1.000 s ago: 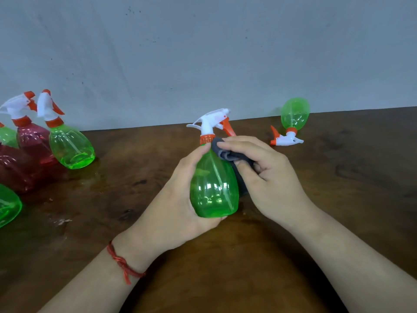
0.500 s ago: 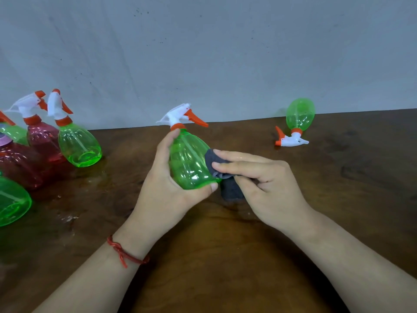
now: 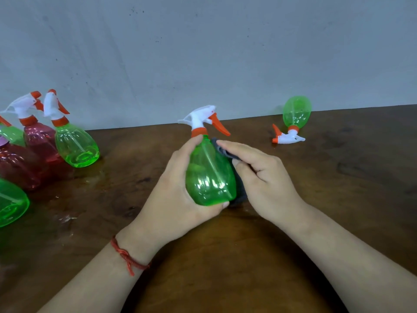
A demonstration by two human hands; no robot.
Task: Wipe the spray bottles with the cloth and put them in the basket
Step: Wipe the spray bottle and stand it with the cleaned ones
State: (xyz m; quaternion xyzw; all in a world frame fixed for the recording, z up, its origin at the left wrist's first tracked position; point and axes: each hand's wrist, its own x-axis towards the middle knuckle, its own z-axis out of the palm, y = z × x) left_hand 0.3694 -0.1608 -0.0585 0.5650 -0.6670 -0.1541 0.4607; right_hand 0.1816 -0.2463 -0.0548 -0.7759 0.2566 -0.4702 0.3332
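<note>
Between hands: with left hand [image 3: 171, 188] gripping spray bottle [image 3: 207, 177], right hand [image 3: 266, 177] pinching cloth [image 3: 241, 195] against it, rotate while wiping

1. Green spray bottles, 5: held bottle [image 3: 209, 177] mid-frame; lying bottle [image 3: 296, 111] upper right; standing green bottle [image 3: 75, 145] at left; cut-off green bottle [image 3: 11, 202] lower left edge; half-hidden green bottle [image 3: 12, 135] far left, behind the reds.
2. Red spray bottles, 2, both at left: rear red bottle [image 3: 38, 137], front red bottle [image 3: 15, 168].
3. Bottles altogether: 7.
4. Dark grey cloth [image 3: 240, 192]: 1, ctr.
5. Hands, 2: left hand [image 3: 173, 195], right hand [image 3: 264, 175].
6. Red wrist cord [image 3: 126, 256]: 1, lower left of ctr.
7. Wood table [image 3: 338, 188]: 1.
</note>
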